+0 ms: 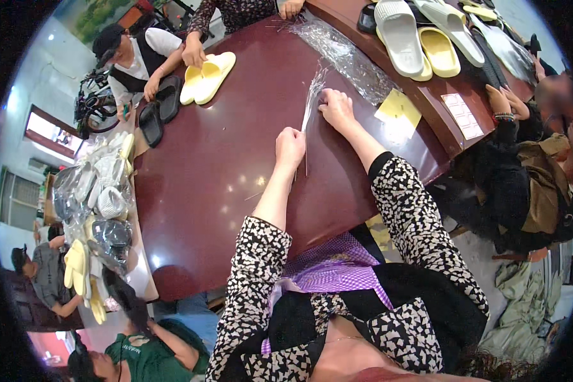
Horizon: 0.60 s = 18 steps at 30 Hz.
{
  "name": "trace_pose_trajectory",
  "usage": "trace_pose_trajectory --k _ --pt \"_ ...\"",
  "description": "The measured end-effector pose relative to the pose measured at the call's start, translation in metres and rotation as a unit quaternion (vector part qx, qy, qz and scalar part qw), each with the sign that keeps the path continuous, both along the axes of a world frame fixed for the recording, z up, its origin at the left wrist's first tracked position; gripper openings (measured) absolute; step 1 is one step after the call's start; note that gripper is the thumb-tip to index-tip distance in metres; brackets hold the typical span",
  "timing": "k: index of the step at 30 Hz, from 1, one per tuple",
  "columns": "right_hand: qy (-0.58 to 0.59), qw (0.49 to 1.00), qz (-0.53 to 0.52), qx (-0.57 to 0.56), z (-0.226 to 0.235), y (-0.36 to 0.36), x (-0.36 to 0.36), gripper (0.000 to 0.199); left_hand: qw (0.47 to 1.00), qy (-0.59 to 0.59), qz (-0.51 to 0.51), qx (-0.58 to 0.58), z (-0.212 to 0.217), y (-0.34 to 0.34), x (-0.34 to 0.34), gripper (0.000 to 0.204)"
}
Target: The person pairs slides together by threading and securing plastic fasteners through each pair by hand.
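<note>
Bright overhead glare dots the glossy table (210, 165); fisheye edges bend, darken.

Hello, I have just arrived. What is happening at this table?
A person in a black-and-white patterned top sits at a dark red table. Both hands hold a thin clear plastic sleeve on the tabletop: the left hand pinches its near end, the right hand presses farther up. More clear plastic bags lie beyond. Across the table, another person's hand rests on a pair of yellow slippers, with black slippers beside them.
</note>
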State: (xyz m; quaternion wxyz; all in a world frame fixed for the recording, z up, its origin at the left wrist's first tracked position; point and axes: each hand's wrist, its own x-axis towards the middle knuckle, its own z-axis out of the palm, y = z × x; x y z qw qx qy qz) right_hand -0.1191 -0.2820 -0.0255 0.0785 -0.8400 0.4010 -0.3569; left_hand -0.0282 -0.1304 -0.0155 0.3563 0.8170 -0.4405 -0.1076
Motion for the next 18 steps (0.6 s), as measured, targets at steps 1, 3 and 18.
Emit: trace_pose_trajectory --k 1,3,18 --pt "0.001 1.000 0.003 0.001 -0.001 0.001 0.001 0.025 0.999 0.033 0.000 -0.029 -0.003 0.003 0.005 0.019" --pt "-0.042 0.994 0.052 0.081 0.000 0.002 0.002 0.021 0.996 0.066 0.003 -0.058 -0.009 0.007 0.010 0.018" --pt "0.082 0.971 0.194 0.110 0.081 0.104 -0.049 0.019 0.755 0.633 0.009 -0.168 0.017 0.010 -0.020 0.011"
